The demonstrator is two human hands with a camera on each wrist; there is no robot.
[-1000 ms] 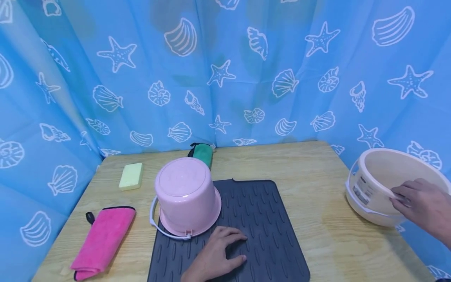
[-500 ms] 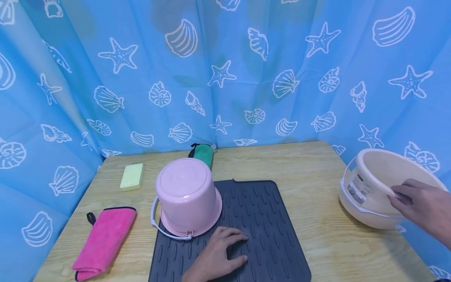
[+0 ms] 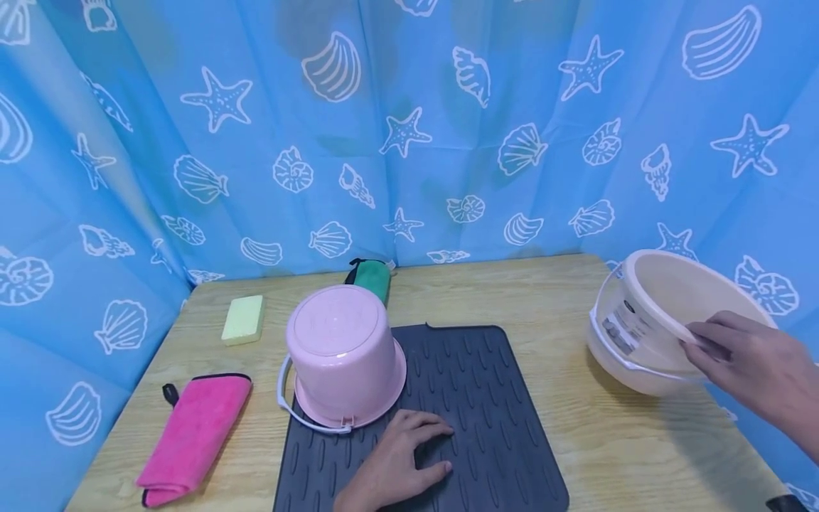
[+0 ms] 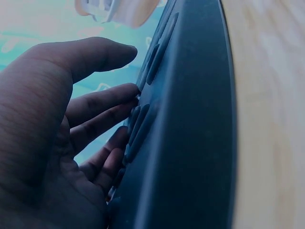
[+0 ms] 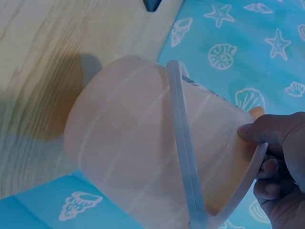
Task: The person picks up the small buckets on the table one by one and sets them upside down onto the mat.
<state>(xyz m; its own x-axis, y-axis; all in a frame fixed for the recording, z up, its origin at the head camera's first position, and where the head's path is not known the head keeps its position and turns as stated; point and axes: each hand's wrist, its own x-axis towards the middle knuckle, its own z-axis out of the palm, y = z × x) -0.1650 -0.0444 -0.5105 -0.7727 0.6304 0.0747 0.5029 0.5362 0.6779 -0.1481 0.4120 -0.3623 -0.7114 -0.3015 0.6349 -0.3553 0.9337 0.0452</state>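
Note:
My right hand [image 3: 748, 363] pinches the rim of a cream bucket [image 3: 646, 334] at the table's right side. The bucket is tilted, its mouth toward the upper right, and a label shows on its wall. In the right wrist view the thumb lies on one side of the rim [image 5: 248, 179] and the curled fingers on the other; the bucket's handle [image 5: 183, 148] hangs across its wall. My left hand [image 3: 399, 459] rests on a dark ribbed mat [image 3: 473, 398], its fingers relaxed and holding nothing. Just beyond it, a pink bucket [image 3: 339, 355] stands upside down on the mat.
A folded pink cloth [image 3: 198, 437] lies on the wooden table [image 3: 576, 306] at the left, with a pale yellow sponge [image 3: 243, 320] behind it. A green rolled cloth [image 3: 373, 277] is partly hidden behind the pink bucket. A blue shell-patterned curtain [image 3: 422, 178] surrounds the table.
My right hand has moved left and slightly up with the cream bucket, bringing it further over the table. The left hand has stayed on the mat.

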